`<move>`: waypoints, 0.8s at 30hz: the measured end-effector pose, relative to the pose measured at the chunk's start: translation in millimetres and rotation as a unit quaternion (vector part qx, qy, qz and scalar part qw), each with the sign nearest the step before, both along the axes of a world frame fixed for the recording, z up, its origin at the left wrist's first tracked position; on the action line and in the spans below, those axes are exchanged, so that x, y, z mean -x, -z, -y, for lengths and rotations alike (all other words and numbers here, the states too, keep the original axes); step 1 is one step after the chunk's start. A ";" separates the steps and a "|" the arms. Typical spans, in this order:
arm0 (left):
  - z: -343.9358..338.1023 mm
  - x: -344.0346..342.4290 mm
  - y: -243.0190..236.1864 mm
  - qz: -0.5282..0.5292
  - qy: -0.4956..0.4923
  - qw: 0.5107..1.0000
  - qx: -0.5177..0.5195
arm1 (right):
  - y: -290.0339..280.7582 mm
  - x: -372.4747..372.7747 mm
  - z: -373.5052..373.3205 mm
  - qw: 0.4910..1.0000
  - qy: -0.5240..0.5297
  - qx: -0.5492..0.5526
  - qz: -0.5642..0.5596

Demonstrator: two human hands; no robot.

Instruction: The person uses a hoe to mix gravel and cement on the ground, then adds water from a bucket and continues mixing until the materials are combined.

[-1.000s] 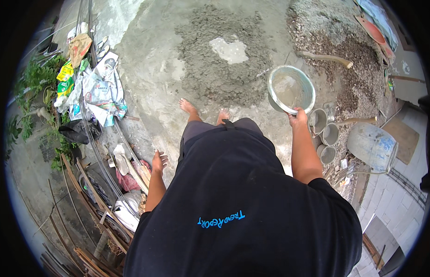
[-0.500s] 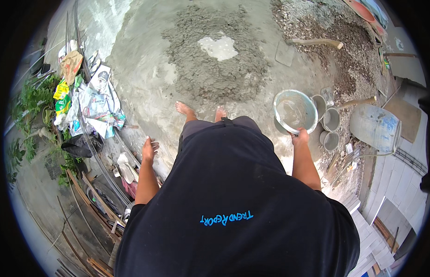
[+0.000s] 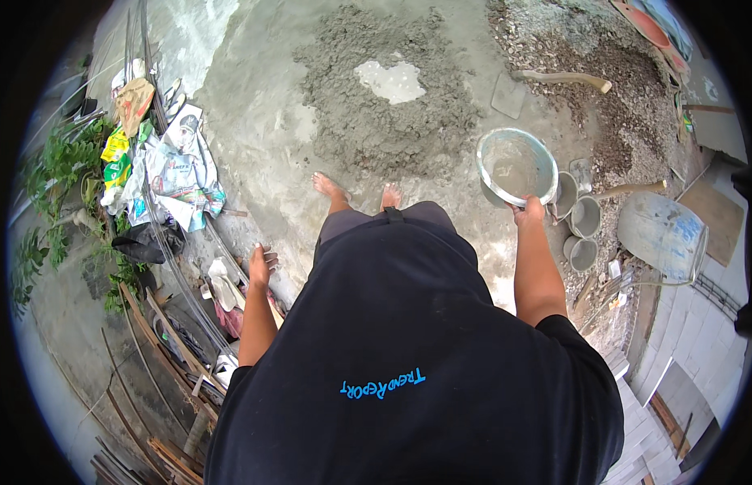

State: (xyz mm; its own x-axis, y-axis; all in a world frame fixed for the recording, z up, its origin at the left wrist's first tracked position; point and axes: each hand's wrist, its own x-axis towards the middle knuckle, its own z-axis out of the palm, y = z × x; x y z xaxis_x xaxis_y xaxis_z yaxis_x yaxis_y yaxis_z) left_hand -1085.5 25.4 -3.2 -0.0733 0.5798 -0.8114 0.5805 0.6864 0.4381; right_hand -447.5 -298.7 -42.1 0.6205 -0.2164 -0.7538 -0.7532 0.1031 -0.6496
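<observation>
My right hand (image 3: 528,212) grips the near rim of a round, pale grey-blue basin (image 3: 490,186), thumb and fingers closed on its edge. The basin is held out at my right, tilted so its mortar-stained inside shows; I cannot tell how much is in it. My left hand (image 3: 263,263) hangs by my left side, holding nothing, its fingers apart. Ahead of my bare feet lies a ring of wet grey mortar (image 3: 343,133) on the concrete floor, with a pale puddle (image 3: 392,82) in its hollow.
Several small buckets (image 3: 584,218) stand beyond the basin, near a large scuffed drum (image 3: 663,233). A wooden tool handle (image 3: 566,78) runs from a flat blade by the gravel (image 3: 626,105). At left lie empty sacks (image 3: 178,170), metal rods (image 3: 170,250) and timber strips (image 3: 166,360).
My right hand has moved the basin forward, away from my body, and my right arm reaches out further. My left hand stays nearly where it was. The view has shifted slightly.
</observation>
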 end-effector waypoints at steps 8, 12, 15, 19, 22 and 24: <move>34.1 23.2 -10.1 -0.029 -0.066 0.997 0.003 | -14.9 -71.8 -109.1 0.985 -0.133 0.098 0.044; 47.7 27.8 -19.5 -0.015 -0.090 0.996 -0.024 | -16.3 -99.7 -160.3 0.958 -0.225 0.163 0.075; 59.9 35.3 -26.9 -0.020 -0.108 0.993 -0.032 | -6.8 -115.5 -193.4 0.943 -0.225 0.203 0.140; 79.5 48.1 -37.9 -0.014 -0.149 0.989 -0.018 | 3.8 -141.8 -229.8 0.937 -0.215 0.171 0.214; 92.3 54.4 -45.2 -0.057 -0.161 0.985 -0.009 | -0.4 -161.0 -253.5 0.922 -0.258 0.173 0.232; 97.4 55.6 -47.5 -0.052 -0.156 0.986 -0.008 | -9.2 -171.0 -270.6 0.917 -0.265 0.181 0.235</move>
State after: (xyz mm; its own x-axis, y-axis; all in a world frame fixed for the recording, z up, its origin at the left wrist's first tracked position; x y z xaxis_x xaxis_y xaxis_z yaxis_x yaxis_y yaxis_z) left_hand -1141.1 -72.1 44.3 -0.3322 0.5288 -0.7810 0.3838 0.8322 0.4002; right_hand -276.5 -28.0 -32.9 0.9490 0.0268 -0.3142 -0.2629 -0.4830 -0.8352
